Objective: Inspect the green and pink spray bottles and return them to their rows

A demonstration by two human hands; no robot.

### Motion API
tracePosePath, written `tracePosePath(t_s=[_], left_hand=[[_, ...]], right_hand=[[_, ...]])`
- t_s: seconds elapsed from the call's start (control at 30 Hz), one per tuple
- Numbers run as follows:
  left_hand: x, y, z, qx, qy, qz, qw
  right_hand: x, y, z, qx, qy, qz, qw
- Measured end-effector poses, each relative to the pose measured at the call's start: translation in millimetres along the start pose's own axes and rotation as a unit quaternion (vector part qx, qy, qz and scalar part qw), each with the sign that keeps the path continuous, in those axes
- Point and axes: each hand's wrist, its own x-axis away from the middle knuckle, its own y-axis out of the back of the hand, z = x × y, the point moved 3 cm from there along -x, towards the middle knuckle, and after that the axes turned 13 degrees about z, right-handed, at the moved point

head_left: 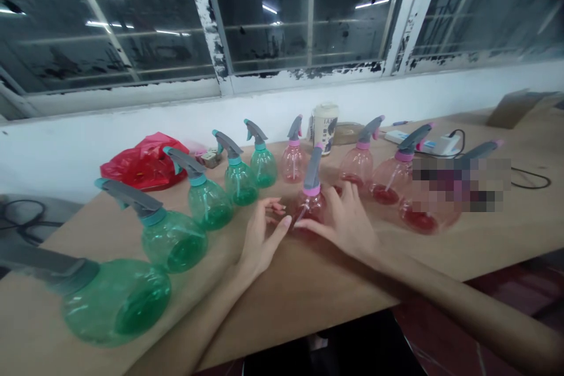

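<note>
A pink spray bottle (308, 207) with a grey trigger head and red liquid stands upright on the table between my hands. My right hand (350, 220) is wrapped around its right side, thumb across the front and fingers behind. On the other side, my left hand (262, 238) is open beside the bottle, thumb and fingers apart and slightly bent; whether it touches the bottle is unclear. Several green spray bottles (210, 205) with grey heads curve away along the left. More pink spray bottles (358, 161) stand behind and to the right, one partly covered by a blurred patch.
A red plastic bag (147, 160) lies at the back left. At the back stands a printed paper cup (325, 129), with a power strip (423, 142) and black cable to its right. A cardboard box (513, 108) sits at the far right, below the windows.
</note>
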Motion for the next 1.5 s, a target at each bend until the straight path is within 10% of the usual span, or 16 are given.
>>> tracePosePath(t_s=[0.17, 0.4, 0.83, 1.03, 1.27, 1.5], left_hand=[[0.8, 7.8, -8.4, 0.080, -0.068, -0.007, 0.994], [-3.2, 12.6, -11.0, 0.194, 0.001, -0.029, 0.981], [-16.1, 4.1, -13.1, 0.464, 0.165, -0.093, 0.866], [-16.0, 4.6, 7.5, 0.507, 0.253, -0.083, 0.820], [-17.2, 6.5, 14.2, 0.525, 0.273, -0.065, 0.803], [-15.8, 5.3, 15.5, 0.537, 0.289, -0.062, 0.790]], right_hand=[[6.8, -15.1, 15.4, -0.187, 0.039, 0.095, 0.977], [4.3, 6.7, 44.9, -0.106, 0.126, 0.178, 0.970], [7.6, 9.8, 80.4, -0.001, 0.072, 0.195, 0.978], [-9.9, -8.5, 40.3, -0.089, 0.065, 0.255, 0.961], [-29.8, -41.1, -42.1, -0.060, 0.136, 0.148, 0.978], [-35.3, -59.3, -54.5, -0.023, 0.165, 0.191, 0.967]])
